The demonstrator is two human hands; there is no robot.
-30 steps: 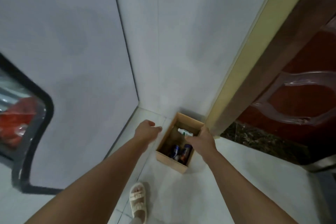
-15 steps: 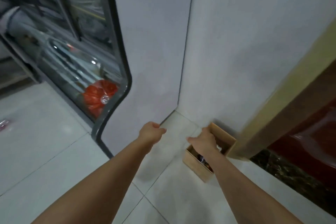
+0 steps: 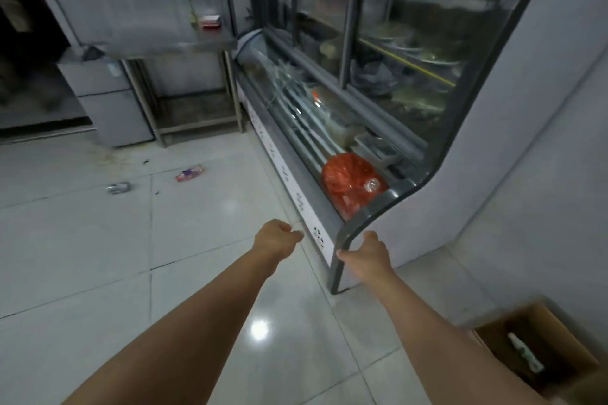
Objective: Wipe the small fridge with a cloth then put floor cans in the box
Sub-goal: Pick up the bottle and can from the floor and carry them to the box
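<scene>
Out at ten o'clock two cans [image 3: 119, 188] [image 3: 189, 173] lie on the floor, now in sight as the view swings away from the box [image 3: 539, 352], left behind at five o'clock with cans already inside. Left hand [image 3: 276, 240] and right hand [image 3: 368, 256] reach ahead, fingers loosely curled, holding nothing. Display fridge [image 3: 378, 102] stands at one o'clock; the walk over looks clear.

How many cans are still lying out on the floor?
2: a silver can on the tiles at far left, and a pink-and-purple can just right of it, nearer the metal table. Others may be hidden out of view.
</scene>
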